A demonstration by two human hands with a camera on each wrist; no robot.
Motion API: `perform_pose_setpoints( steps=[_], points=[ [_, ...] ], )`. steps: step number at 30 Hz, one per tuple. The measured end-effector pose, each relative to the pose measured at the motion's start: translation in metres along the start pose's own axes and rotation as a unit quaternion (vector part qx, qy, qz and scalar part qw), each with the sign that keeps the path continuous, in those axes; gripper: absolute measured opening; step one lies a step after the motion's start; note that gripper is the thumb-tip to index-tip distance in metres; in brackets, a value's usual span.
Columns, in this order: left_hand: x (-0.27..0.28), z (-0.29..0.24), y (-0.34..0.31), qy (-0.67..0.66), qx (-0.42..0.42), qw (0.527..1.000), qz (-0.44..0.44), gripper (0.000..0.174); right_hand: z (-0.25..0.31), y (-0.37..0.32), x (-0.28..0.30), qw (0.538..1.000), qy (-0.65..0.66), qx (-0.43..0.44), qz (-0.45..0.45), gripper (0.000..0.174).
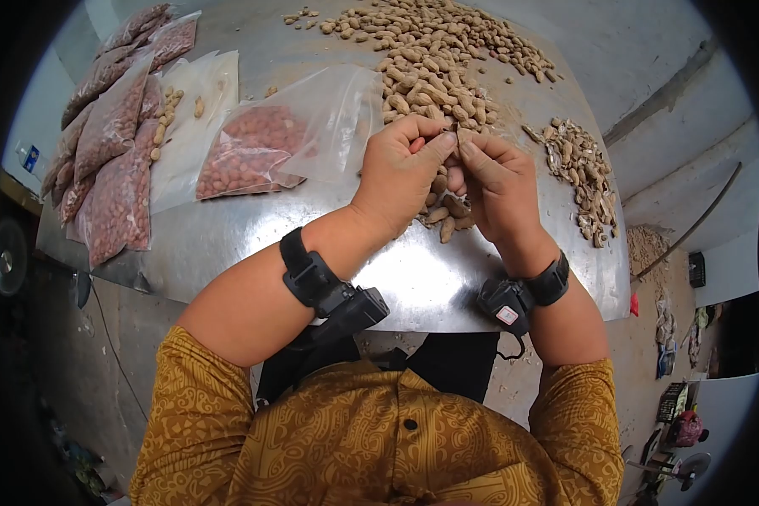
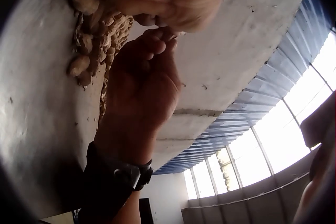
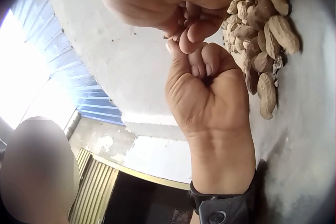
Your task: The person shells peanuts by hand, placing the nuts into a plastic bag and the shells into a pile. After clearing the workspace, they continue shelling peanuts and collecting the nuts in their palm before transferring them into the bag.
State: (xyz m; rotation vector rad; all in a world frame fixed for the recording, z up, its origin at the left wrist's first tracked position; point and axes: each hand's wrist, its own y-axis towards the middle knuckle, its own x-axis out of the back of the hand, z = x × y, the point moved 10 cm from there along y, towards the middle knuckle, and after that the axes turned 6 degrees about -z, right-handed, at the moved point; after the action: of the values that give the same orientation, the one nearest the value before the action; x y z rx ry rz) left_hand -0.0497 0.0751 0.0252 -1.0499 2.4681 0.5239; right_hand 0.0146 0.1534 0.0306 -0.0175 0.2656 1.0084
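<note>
Both hands meet fingertip to fingertip over the near end of the peanut pile (image 1: 434, 88). My left hand (image 1: 399, 169) has its thumb and forefinger pinched together at a small peanut (image 1: 451, 129), which the fingers mostly cover. A red peanut kernel (image 1: 417, 145) shows within the curl of the left fingers. From the other side, my right hand (image 1: 508, 184) pinches the same peanut between thumb and forefinger, its other fingers curled in. In the right wrist view, unshelled peanuts (image 3: 266, 43) lie on the table beside the two hands.
Left of the hands lies an open clear bag of red kernels (image 1: 257, 143). Filled kernel bags (image 1: 114, 160) are stacked at the far left, beside a white bag (image 1: 202, 101) with a few peanuts. A heap of shells (image 1: 578, 164) sits on the metal table (image 1: 329, 253) at right.
</note>
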Motion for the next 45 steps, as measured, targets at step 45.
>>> perform_pose_setpoints(
  steps=[45],
  points=[
    [0.000,-0.002,0.001,0.039,-0.055,0.997,-0.028,0.011,0.000,0.001,0.004,0.983,0.180,0.022,-0.038,0.016]
  ],
)
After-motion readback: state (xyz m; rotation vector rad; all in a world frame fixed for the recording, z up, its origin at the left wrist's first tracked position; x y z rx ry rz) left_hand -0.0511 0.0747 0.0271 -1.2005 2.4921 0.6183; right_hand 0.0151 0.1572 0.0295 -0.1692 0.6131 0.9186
